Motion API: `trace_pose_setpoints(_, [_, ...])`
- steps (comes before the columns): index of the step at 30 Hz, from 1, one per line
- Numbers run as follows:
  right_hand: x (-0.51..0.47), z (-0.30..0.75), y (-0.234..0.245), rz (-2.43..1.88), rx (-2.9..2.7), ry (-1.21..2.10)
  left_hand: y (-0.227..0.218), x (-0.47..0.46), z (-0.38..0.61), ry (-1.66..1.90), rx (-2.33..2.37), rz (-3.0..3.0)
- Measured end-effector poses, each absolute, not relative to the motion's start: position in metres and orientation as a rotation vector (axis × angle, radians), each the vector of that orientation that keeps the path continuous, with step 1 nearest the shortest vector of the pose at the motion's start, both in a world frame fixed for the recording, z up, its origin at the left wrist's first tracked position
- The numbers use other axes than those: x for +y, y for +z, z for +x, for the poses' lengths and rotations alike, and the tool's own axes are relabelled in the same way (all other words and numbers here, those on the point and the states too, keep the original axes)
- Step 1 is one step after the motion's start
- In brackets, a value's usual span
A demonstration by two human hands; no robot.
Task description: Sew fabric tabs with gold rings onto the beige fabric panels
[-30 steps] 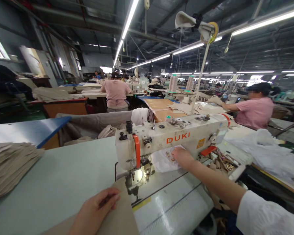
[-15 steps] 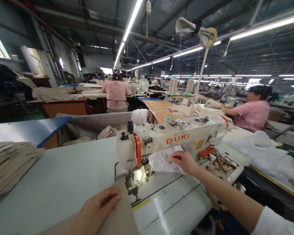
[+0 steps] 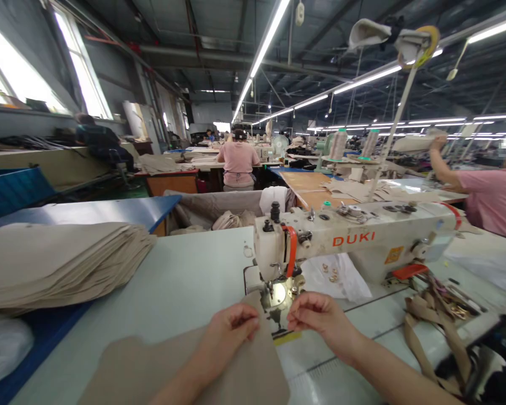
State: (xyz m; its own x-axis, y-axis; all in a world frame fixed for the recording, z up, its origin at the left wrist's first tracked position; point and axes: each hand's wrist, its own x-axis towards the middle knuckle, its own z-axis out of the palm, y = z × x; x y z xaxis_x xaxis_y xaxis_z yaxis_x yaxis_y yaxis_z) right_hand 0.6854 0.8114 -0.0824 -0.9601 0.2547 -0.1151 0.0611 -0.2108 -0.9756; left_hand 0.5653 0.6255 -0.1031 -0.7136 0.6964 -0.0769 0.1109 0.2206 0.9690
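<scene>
My left hand (image 3: pixel 231 332) is closed, thumb against curled fingers, over a beige fabric panel (image 3: pixel 265 360) lying on the machine bed. Whatever that pinch holds, if anything, is hidden. Just right of the panel's edge, my right hand (image 3: pixel 318 320) is closed in a pinch in front of the lit needle plate (image 3: pixel 279 293); its contents are too small to make out. Both hands are in front of a white sewing machine (image 3: pixel 320 239) marked DUKI. Several small gold-coloured metal fittings (image 3: pixel 332 277) lie on a white sheet or bag (image 3: pixel 354 284) under the machine's arm.
Stacked beige panels (image 3: pixel 67 259) stand at the left, beside the pale green tabletop (image 3: pixel 185 275). At the right, beige straps (image 3: pixel 425 320) and gold fittings lie in a tray. A person in pink (image 3: pixel 238 160) sits ahead; another in pink (image 3: pixel 493 191) reaches out at right.
My right hand has left the fittings on the white sheet and come towards my left hand. The view has swung left. My left hand stays over the fabric panel.
</scene>
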Motion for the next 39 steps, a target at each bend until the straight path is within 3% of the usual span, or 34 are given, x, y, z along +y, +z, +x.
trace_pose_setpoints(6, [0.794, 0.670, -0.097, -0.277, -1.775, 2.404, -0.098, 0.624, 0.574, 1.613, 1.904, 0.642])
trace_pose_setpoints(13, [0.784, 0.669, -0.109, -0.309, -1.843, 2.148, -0.106, 0.623, 0.574, 1.614, 1.927, 0.662])
trace_pose_setpoints(24, [0.782, 0.668, -0.116, -0.240, -1.956, 2.031, -0.104, 0.623, 0.576, 1.575, 2.015, 0.728])
trace_pose_setpoints(33, [0.782, 0.663, -0.112, -0.352, -1.849, 2.469, -0.101, 0.625, 0.576, 1.560, 1.791, 0.664])
trace_pose_setpoints(39, [0.782, 0.665, -0.108, -0.315, -1.933, 2.355, -0.099, 0.625, 0.575, 1.633, 1.652, 0.579])
